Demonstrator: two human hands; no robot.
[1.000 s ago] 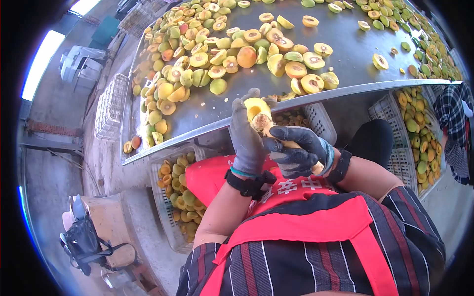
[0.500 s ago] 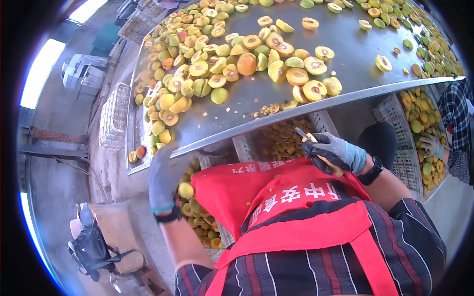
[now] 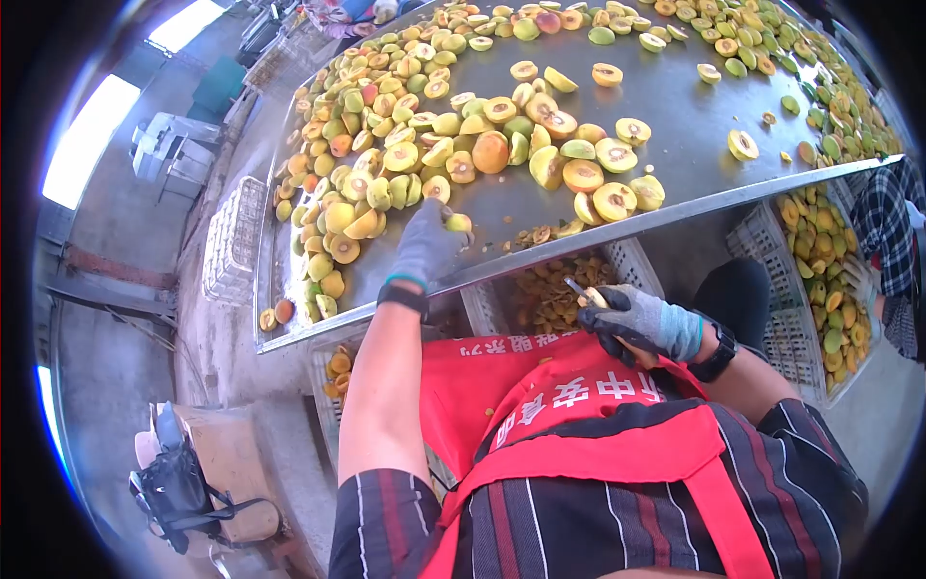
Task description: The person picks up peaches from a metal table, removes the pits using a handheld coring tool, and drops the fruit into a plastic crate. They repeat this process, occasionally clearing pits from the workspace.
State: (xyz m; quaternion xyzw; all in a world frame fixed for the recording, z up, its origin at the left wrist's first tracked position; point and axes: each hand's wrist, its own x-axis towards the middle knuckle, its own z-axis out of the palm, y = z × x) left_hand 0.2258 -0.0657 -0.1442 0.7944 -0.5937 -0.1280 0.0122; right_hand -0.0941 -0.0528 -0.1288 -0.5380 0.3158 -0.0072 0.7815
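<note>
My left hand [image 3: 424,246], in a grey glove, reaches over the near edge of the metal table [image 3: 666,106]. Its thumb and fingers are closed around a small yellow-green peach half [image 3: 458,223]. More halved peaches, many with brown pits showing, lie just beyond it, among them a large orange one [image 3: 490,151]. In front of the red apron [image 3: 569,386], my right hand [image 3: 644,323] wears a grey glove with dark fingers. It grips a wooden-handled pitting knife [image 3: 590,295], whose short metal tip points up and left.
Under the table edge stands a white crate [image 3: 632,265] of brown pits and scraps. Another crate [image 3: 326,386] with peach halves sits below my left arm. At right, a co-worker's gloved hand [image 3: 858,278] rests at a crate of peaches [image 3: 820,280]. Stacked white crates [image 3: 231,236] stand left.
My left hand has moved up and right, from above the lower crate to over the table, and now holds a peach half. My right hand has shifted slightly down, still gripping the knife.
</note>
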